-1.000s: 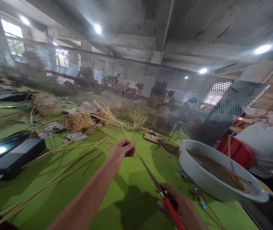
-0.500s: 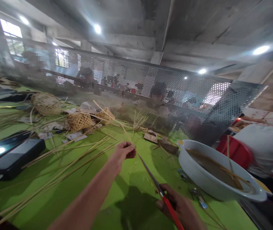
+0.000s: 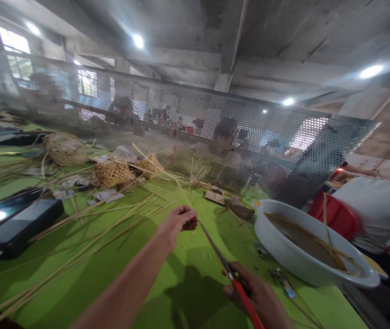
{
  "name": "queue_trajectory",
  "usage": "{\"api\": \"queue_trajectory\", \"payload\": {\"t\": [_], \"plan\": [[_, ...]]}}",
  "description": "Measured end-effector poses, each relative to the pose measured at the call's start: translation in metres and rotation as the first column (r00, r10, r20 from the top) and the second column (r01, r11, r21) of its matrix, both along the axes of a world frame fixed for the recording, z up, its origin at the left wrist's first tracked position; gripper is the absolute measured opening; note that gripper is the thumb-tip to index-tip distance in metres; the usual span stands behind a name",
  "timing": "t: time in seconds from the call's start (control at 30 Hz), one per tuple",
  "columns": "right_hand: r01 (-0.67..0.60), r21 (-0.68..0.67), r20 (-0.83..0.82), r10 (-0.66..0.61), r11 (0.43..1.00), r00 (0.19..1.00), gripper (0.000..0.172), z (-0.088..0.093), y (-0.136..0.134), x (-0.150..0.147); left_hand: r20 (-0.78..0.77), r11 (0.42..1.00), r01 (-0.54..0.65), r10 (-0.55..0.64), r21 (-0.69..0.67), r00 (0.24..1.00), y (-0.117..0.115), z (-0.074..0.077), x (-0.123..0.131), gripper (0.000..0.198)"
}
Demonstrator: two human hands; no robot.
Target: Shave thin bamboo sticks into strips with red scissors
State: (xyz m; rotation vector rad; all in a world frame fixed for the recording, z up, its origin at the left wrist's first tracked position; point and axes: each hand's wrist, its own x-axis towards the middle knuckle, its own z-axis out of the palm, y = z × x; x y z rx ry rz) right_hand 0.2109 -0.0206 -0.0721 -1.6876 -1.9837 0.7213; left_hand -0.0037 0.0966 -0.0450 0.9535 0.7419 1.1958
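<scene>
My left hand (image 3: 182, 220) is closed in a pinch on a thin pale bamboo strip (image 3: 178, 182), which runs away from me over the table. My right hand (image 3: 250, 290) is wrapped round red-handled scissors (image 3: 215, 250), seen nearly edge-on. Their long metal blades point up to the left, with the tip close to my left fingertips. I cannot tell whether the tip touches the strip. Small pale slivers lie on the green table (image 3: 154, 283) under my hands.
A white basin (image 3: 284, 256) of brownish water with strips in it stands at right, metal clips (image 3: 282, 281) beside it. Woven baskets (image 3: 112, 173), loose strips (image 3: 113, 224) and a black box (image 3: 20, 228) lie left. Behind rises a perforated metal screen (image 3: 181, 123); a person (image 3: 376, 205) is at far right.
My left hand has shifted slightly right, nearer the tip of the scissors. My right hand and the scissors have hardly moved.
</scene>
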Motion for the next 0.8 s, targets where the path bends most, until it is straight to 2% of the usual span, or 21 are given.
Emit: {"api": "queue_trajectory", "payload": {"t": [0.1,0.2,0.43,0.8], "plan": [[-0.028,-0.026,-0.006,0.028,0.999,1.0,0.043,-0.002,0.002,0.003,0.001,1.0,0.004,-0.004,-0.008,1.0,0.0,0.0,0.0,0.027],[-0.023,0.003,0.015,0.023,1.0,1.0,0.043,-0.002,0.002,0.005,-0.011,1.0,-0.001,0.001,-0.011,1.0,0.0,0.003,-0.003,0.028],[-0.039,0.031,0.047,0.038,0.999,0.998,0.044,0.0,0.0,0.005,-0.013,0.996,-0.088,0.088,0.012,0.996,0.004,0.008,-0.012,0.027],[-0.033,-0.009,0.108,0.034,0.999,0.994,0.05,0.002,-0.001,0.004,0.042,0.999,-0.033,0.033,-0.002,0.999,-0.001,0.006,-0.002,0.026]]}}
